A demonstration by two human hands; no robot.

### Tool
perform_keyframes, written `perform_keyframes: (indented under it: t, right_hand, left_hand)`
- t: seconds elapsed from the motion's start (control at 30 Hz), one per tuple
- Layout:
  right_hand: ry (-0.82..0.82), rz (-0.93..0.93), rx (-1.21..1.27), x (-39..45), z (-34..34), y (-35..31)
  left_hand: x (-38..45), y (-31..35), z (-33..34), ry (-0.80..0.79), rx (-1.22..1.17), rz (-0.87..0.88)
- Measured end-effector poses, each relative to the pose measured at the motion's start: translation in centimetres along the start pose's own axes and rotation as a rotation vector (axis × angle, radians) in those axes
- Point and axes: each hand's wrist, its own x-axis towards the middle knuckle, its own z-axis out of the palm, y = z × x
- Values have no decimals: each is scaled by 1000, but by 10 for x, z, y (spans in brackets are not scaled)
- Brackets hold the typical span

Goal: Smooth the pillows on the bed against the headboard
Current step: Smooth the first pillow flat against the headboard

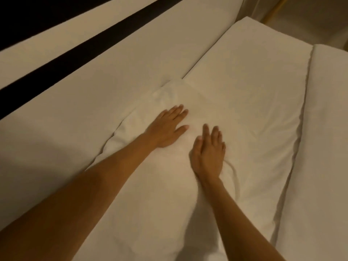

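A white pillow (154,185) lies under both of my arms, its far corner bunched up against the pale headboard (113,72). My left hand (167,127) rests flat on the pillow's upper part, fingers spread. My right hand (209,151) lies palm down a little to the right, fingers together, with a small fabric crease beside it. A second white pillow (254,87) lies farther right, also along the headboard. Neither hand grips anything.
The headboard is cream with a dark horizontal band (75,53). A folded white duvet (323,147) covers the bed on the right. Beyond the far pillow, floor and a thin golden rod (275,10) show at the top right.
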Motion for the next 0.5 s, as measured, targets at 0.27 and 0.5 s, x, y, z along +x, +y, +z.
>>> perform_keyframes:
  t: [0.27,0.5]
  right_hand:
    - [-176,229,-42,-26,-4,68]
    - [-193,391,-264,-28,-50,92]
  left_hand:
    - [-42,-46,13,16,63,-149]
    - [-84,-50,-36,-126,127,-347]
